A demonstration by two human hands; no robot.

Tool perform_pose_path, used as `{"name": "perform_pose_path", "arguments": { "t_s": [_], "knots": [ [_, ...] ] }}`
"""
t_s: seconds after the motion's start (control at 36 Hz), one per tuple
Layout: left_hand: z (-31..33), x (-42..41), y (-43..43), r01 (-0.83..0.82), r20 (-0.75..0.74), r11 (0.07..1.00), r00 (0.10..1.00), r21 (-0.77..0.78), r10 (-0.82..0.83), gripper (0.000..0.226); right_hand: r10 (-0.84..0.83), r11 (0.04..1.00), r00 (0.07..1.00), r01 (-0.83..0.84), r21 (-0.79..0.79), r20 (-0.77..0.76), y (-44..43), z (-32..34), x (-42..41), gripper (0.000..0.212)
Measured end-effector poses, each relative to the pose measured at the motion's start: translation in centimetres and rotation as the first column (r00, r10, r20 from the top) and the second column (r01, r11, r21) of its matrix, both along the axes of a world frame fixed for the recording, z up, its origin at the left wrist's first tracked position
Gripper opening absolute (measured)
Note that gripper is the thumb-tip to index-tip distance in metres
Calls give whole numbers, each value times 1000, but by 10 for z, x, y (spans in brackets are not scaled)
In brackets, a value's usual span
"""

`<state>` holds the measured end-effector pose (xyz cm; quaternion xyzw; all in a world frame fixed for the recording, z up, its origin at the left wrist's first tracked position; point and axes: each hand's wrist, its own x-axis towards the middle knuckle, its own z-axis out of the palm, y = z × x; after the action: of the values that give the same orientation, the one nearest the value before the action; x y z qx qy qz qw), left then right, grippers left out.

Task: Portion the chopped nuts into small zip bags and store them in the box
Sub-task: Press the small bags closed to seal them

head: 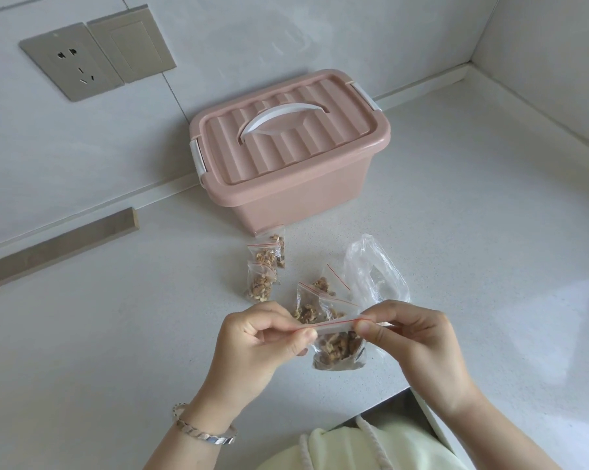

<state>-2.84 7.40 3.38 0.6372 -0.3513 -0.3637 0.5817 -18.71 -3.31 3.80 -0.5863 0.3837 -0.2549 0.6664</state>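
Note:
A small zip bag [338,351] holding chopped nuts hangs above the counter's front edge. My left hand [262,340] pinches the left end of its red-lined zip strip, and my right hand [418,344] pinches the right end. Several filled zip bags lie on the counter behind: two overlapping bags [264,266] to the left and more filled bags [316,300] just beyond my fingers. The pink storage box [296,198] stands at the back against the wall, its ribbed lid closed, white handle flat and side latches down.
A crumpled clear plastic bag [374,269] lies right of the filled bags. The white counter [489,232] runs into a wall corner at the right. A wall socket [72,62] and a metal strip [55,245] are on the left wall.

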Motion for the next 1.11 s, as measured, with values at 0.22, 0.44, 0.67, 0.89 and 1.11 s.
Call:
{"name": "perform_pose_path", "arguments": {
  "t_s": [0.22,0.44,0.67,0.89,1.11],
  "knots": [
    [-11,12,12,-48,-79,987,995,152,60,14,335,927,906,-366,-82,-258,1,-18,20,18],
    [-63,43,9,-160,127,864,985,477,112,11,340,883,771,-459,-100,-538,3,-64,45,12],
    [-119,76,-34,-360,380,703,915,614,137,85,254,915,736,-392,-90,-628,-3,-97,55,18],
    [-142,78,-50,-460,521,631,848,625,102,33,169,927,777,-334,-171,-606,-10,-97,34,25],
    [-115,55,-32,-453,558,796,810,402,179,24,168,947,862,-275,-163,-479,-13,-74,35,21]
  ]
}}
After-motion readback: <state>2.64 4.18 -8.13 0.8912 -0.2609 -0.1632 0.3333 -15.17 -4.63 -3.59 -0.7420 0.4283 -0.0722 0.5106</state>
